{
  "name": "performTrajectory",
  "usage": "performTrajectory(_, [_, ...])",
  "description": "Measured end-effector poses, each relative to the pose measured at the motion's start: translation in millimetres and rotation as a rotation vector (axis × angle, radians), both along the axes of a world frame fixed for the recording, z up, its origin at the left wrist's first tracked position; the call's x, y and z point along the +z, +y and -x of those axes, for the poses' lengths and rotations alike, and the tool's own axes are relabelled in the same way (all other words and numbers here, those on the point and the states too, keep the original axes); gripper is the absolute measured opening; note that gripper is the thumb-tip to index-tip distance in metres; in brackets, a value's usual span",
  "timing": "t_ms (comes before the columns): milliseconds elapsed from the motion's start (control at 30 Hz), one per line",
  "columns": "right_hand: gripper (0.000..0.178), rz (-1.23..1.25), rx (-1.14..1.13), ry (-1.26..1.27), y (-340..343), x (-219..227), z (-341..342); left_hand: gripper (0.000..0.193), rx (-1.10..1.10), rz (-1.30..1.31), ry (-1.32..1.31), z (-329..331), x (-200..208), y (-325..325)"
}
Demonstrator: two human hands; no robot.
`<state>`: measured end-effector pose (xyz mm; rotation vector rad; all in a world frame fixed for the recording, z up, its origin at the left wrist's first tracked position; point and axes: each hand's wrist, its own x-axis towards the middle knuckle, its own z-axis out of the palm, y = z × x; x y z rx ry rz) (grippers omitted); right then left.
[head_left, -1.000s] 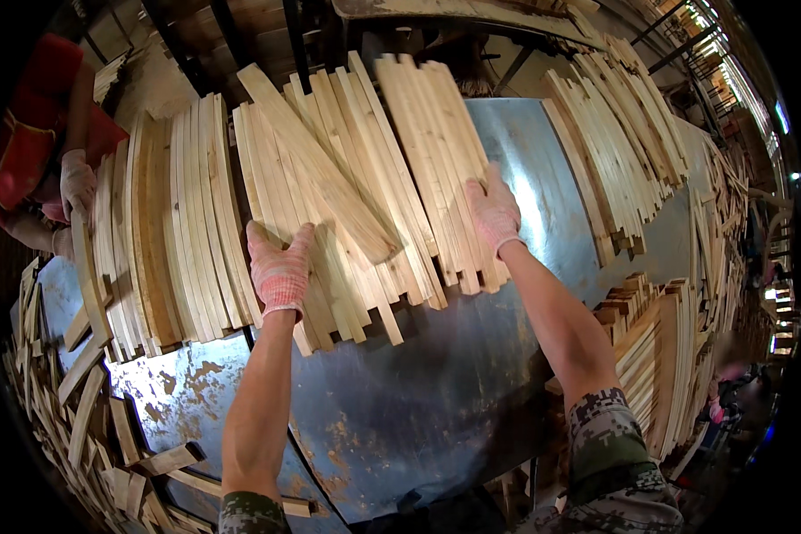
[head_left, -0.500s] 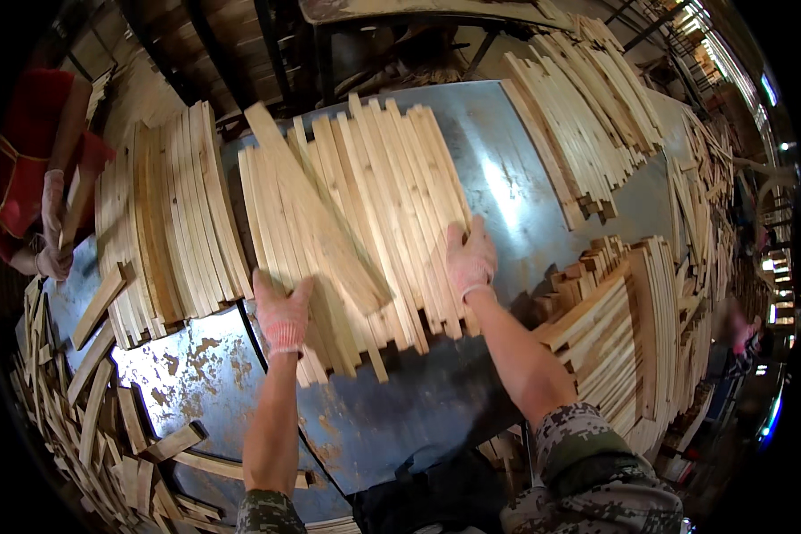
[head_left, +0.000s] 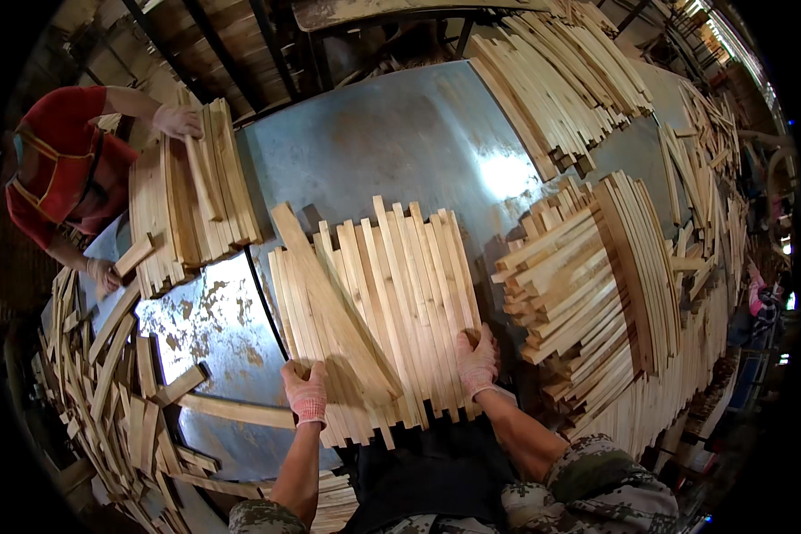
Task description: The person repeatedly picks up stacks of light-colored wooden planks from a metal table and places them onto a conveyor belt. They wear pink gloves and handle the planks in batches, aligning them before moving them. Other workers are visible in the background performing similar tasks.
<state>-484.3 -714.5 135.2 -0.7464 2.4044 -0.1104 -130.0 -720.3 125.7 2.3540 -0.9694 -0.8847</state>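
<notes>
A row of pale wooden slats [head_left: 418, 294] lies side by side in front of me, its near ends uneven and close to my body. One wider slat [head_left: 334, 303] rests slantwise on top of the row. My left hand [head_left: 306, 392], in a pinkish knit glove, is closed on the row's left side near the close end. On the opposite side, my gloved right hand [head_left: 478, 363] presses against the outermost slat, thumb on top and fingers over the edge. The row is squeezed between both hands. The undersides of the slats are hidden.
Beneath lies a worn metal tabletop [head_left: 356, 133]. A co-worker in red [head_left: 62, 169] handles a slat at another stack [head_left: 160, 214] on the left. Loose offcuts [head_left: 107, 392] pile up at the lower left. More stacked slats [head_left: 587, 294] stand right and far right [head_left: 561, 80].
The row of slats has come toward me across the metal table, both hands still at its sides. The co-worker has leaned in and put a hand on the left stack.
</notes>
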Motion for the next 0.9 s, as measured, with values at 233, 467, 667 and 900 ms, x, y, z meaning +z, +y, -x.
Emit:
performTrajectory(233, [0.091,-0.048,0.118,-0.087,80,3,21,0.088,-0.025,-0.137,-0.023,3,6,81])
performTrajectory(467, [0.1,-0.072,0.243,-0.228,95,23,52,0.119,-0.385,-0.166,-0.45,110,60,66])
performTrajectory(667, [0.098,0.002,0.321,-0.397,117,58,64,0.105,-0.294,0.11,0.064,128,11,64])
performTrajectory(900, [0.087,0.2,0.259,-0.411,162,19,66,0.086,-0.159,0.304,0.794,233,149,73])
